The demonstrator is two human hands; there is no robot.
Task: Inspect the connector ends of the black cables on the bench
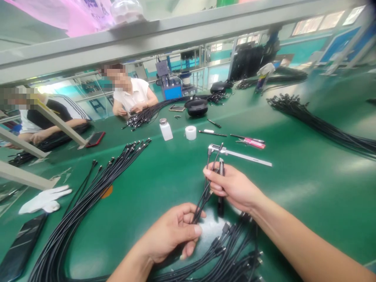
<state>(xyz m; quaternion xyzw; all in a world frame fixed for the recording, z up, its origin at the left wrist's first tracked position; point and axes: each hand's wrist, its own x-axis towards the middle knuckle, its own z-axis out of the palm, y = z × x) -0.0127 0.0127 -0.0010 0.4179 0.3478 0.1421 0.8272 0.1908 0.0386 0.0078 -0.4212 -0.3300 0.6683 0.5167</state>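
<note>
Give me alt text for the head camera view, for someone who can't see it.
A person's left hand and right hand hold black cables above a green table. More cable bundles lie nearby, with a caliper beyond the hands and two other people farther back.

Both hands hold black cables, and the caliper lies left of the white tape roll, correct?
Not quite: in the head view, the caliper lies right of the white tape roll. The left hand and right hand do hold black cables.

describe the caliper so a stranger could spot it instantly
On the green table, look just beyond the right hand. The caliper lies there, its wider end to the left. Unlike the pink item farther back, it is a long, silvery bar.
</note>
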